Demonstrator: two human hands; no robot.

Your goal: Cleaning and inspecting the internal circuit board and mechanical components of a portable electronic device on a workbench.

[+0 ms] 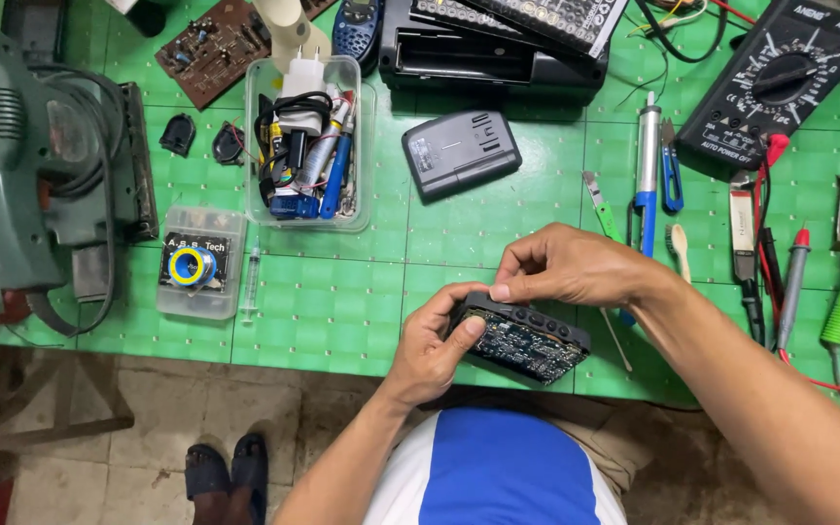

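Lower centre of frame: left hand clamped around the near end of a black device with exposed circuit board, held above the green table edge. Right hand fingertips pinched together on its top edge. Clear plastic box stands upper centre-left
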